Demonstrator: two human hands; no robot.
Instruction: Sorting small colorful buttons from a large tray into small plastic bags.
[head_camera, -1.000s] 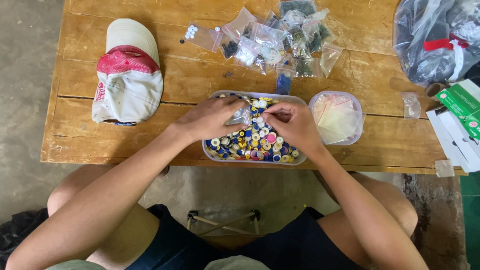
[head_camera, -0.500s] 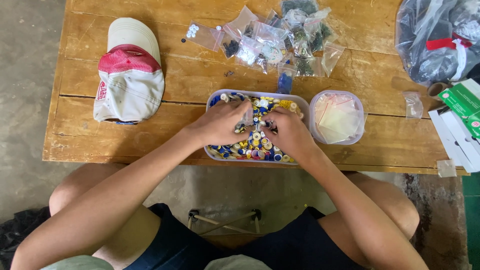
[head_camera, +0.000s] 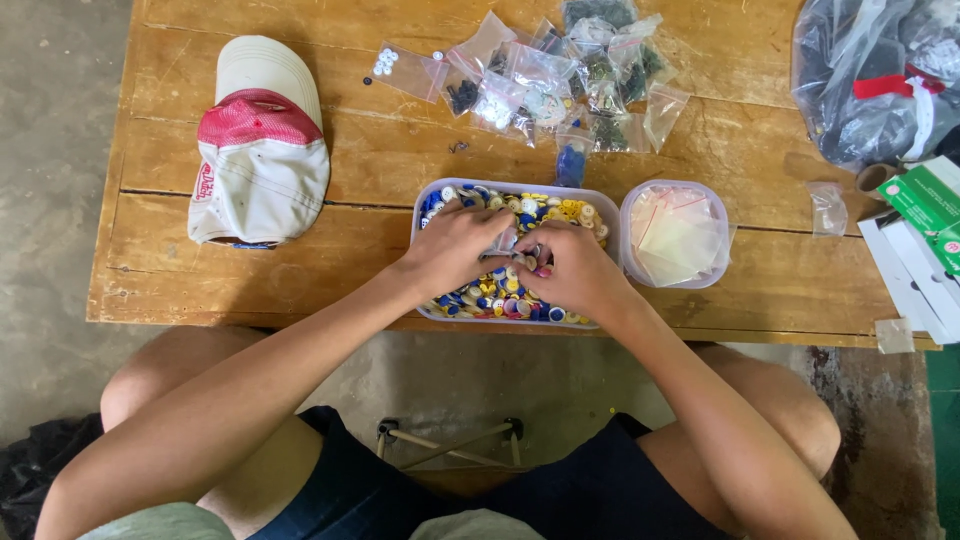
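Observation:
A clear rectangular tray (head_camera: 516, 186) full of coloured buttons (head_camera: 560, 212) sits near the front edge of the wooden table (head_camera: 360, 170). Both my hands are down in it, knuckles close together. My left hand (head_camera: 452, 246) grips a small clear bag (head_camera: 506, 241) that lies on the buttons. My right hand (head_camera: 578, 272) has its fingers curled at the bag's mouth and seems to pinch buttons there. My hands hide the middle of the tray.
A round clear tub (head_camera: 626, 216) of empty small bags touches the tray's right side. A white and red cap (head_camera: 262, 150) lies at the left. Filled small bags (head_camera: 560, 70) are heaped behind. A large plastic sack (head_camera: 880, 80) and boxes (head_camera: 930, 205) stand at the right.
My hands have dropped from just above the tray down into the buttons and closed in on each other, with the small bag still between them.

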